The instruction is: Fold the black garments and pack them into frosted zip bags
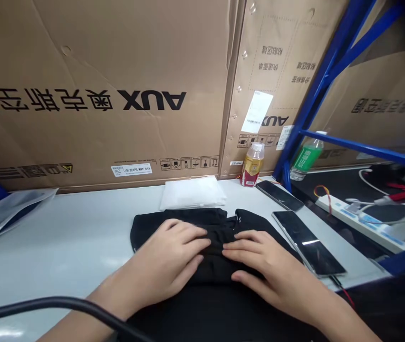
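Note:
A black garment (209, 304) lies on the white table in front of me, with its far part folded over. My left hand (174, 254) rests palm down on its left side, fingers slightly apart and pointing right. Opposite it, my right hand (263, 261) lies on the cloth with fingers spread and pointing left. A narrow gap of black fabric shows between the two sets of fingertips. Just beyond the garment is a stack of white plastic bags (192, 192).
Large cardboard boxes (99, 57) stand behind the table (63, 228). Two phones (309, 242) and a drink bottle (252, 164) are at the right, beside a blue rack frame (316, 95). A clear bag (10, 213) lies far left. A black cable (60, 302) crosses the lower left.

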{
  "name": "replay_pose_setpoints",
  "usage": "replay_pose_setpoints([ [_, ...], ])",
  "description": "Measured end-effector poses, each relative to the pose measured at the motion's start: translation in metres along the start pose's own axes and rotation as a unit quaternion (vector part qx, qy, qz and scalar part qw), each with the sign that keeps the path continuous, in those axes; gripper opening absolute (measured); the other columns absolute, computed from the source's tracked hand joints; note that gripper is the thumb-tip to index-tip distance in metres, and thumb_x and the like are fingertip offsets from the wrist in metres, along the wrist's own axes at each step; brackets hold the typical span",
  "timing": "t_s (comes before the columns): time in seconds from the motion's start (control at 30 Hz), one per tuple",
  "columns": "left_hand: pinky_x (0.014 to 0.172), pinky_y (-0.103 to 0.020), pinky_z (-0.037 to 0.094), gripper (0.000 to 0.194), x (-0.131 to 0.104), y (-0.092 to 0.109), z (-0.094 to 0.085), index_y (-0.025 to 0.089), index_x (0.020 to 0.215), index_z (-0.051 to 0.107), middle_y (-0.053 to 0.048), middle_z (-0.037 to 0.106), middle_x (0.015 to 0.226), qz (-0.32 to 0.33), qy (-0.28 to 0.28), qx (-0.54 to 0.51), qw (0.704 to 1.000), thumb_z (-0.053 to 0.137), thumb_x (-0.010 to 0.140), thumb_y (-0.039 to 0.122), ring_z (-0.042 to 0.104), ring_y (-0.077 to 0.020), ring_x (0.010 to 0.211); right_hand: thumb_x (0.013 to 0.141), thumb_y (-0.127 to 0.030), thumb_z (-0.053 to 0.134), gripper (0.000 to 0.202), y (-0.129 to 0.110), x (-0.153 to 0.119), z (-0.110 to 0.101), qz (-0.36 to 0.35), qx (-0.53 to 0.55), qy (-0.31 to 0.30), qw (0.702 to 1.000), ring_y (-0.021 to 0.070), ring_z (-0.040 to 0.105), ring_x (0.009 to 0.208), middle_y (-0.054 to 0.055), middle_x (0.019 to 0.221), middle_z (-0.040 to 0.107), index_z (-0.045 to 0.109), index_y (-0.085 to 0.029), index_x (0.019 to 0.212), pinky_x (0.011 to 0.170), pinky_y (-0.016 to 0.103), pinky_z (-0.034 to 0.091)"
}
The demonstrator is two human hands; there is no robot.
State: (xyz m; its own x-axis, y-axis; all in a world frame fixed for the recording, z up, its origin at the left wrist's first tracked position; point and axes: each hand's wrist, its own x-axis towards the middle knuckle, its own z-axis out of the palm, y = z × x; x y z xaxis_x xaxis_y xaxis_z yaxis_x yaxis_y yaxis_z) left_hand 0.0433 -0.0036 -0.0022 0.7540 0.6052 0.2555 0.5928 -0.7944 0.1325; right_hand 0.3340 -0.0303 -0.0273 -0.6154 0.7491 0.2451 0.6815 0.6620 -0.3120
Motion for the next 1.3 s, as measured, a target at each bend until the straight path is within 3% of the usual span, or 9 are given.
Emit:
replay_pose_setpoints([
  [0.23,0.095,-0.042,0.050,0.023,0.037,0.013,0.018,0.023,0.124,0.071,-0.004,0.074,0.121,0.052,-0.067,-0.025,0.996,0.057,0.106,0.025,0.068,-0.0263,0.110,0.089,-0.060,0.077,0.035,0.027,-0.042,-0.010,0.152,-0.107,0.054,0.981,0.0373,0.066,0.116,0.013,0.127,0.069,0.075,-0.027,0.100,0.089,0.052,0.062],
  [0.47,0.093,-0.042,0.053,0.025,0.045,0.023,0.023,0.018,0.127,0.067,-0.007,0.071,0.126,0.037,-0.061,-0.008,0.997,0.054,0.107,0.026,0.067,-0.0270,0.112,0.095,-0.054,0.069,0.027,0.026,-0.021,-0.023,0.284,0.089,0.094,0.950,0.0219,0.069,0.065,0.001,0.079,0.073,0.068,-0.027,0.101,0.054,0.031,0.055],
  [0.6,0.086,-0.045,0.056,0.026,0.051,0.030,0.032,0.015,0.110,0.071,-0.012,0.073,0.117,0.015,-0.062,0.019,0.998,0.050,0.110,0.030,0.067,-0.0309,0.111,0.094,-0.054,0.072,0.044,0.006,0.005,0.003,0.252,0.132,0.249,0.926,0.0284,0.076,0.101,0.007,0.111,0.078,0.065,-0.027,0.128,0.084,0.041,0.065],
  [0.73,0.113,-0.048,0.050,0.027,0.039,0.019,0.025,0.015,0.116,0.073,-0.014,0.073,0.131,0.068,-0.093,-0.026,0.993,0.057,0.109,0.035,0.062,-0.0323,0.133,0.103,-0.037,0.061,0.047,-0.010,0.006,0.049,0.144,0.082,0.226,0.960,0.0321,0.052,0.149,0.009,0.157,0.059,0.056,-0.030,0.149,0.119,0.054,0.049],
  [0.9,0.131,-0.041,0.032,0.055,0.008,-0.017,0.001,0.022,0.157,0.051,-0.006,0.056,0.159,0.086,-0.143,-0.100,0.981,0.064,0.106,0.038,0.046,-0.0266,0.153,0.106,-0.013,0.043,0.056,-0.008,-0.004,0.055,0.089,0.075,0.220,0.968,0.0253,0.049,0.151,0.006,0.159,0.057,0.047,-0.029,0.159,0.123,0.050,0.047],
  [1.03,0.123,-0.038,0.042,0.035,-0.001,-0.034,-0.011,0.027,0.140,0.067,-0.002,0.068,0.148,0.086,-0.133,-0.120,0.980,0.061,0.106,0.024,0.059,-0.0254,0.142,0.100,-0.003,0.042,0.062,-0.017,0.001,0.037,-0.007,0.045,0.063,0.997,0.0281,0.040,0.157,0.004,0.157,0.059,0.053,-0.027,0.156,0.129,0.059,0.036],
  [1.13,0.101,-0.034,0.054,0.026,0.005,-0.028,-0.013,0.021,0.111,0.076,-0.005,0.079,0.121,0.081,-0.008,-0.110,0.991,0.050,0.106,0.017,0.074,-0.0219,0.112,0.107,-0.017,0.047,0.050,-0.022,0.005,0.024,0.008,0.078,-0.001,0.997,0.0275,0.044,0.154,0.002,0.156,0.061,0.053,-0.031,0.155,0.129,0.059,0.034],
  [1.2,0.096,-0.036,0.053,0.022,0.011,-0.018,-0.012,0.020,0.112,0.074,-0.007,0.078,0.119,0.098,0.033,-0.076,0.992,0.053,0.106,0.020,0.073,-0.0234,0.109,0.111,-0.029,0.046,0.043,-0.018,0.006,0.018,0.051,0.117,0.040,0.991,0.0246,0.052,0.149,0.002,0.153,0.063,0.054,-0.034,0.153,0.125,0.052,0.042],
  [1.3,0.100,-0.041,0.050,0.024,0.018,-0.005,-0.004,0.021,0.124,0.071,-0.008,0.077,0.126,0.144,-0.025,-0.026,0.989,0.067,0.103,0.032,0.069,-0.0289,0.119,0.110,-0.042,0.048,0.029,-0.009,0.006,0.016,0.164,0.085,0.164,0.969,0.0269,0.069,0.122,0.009,0.129,0.073,0.068,-0.028,0.125,0.104,0.046,0.058],
])
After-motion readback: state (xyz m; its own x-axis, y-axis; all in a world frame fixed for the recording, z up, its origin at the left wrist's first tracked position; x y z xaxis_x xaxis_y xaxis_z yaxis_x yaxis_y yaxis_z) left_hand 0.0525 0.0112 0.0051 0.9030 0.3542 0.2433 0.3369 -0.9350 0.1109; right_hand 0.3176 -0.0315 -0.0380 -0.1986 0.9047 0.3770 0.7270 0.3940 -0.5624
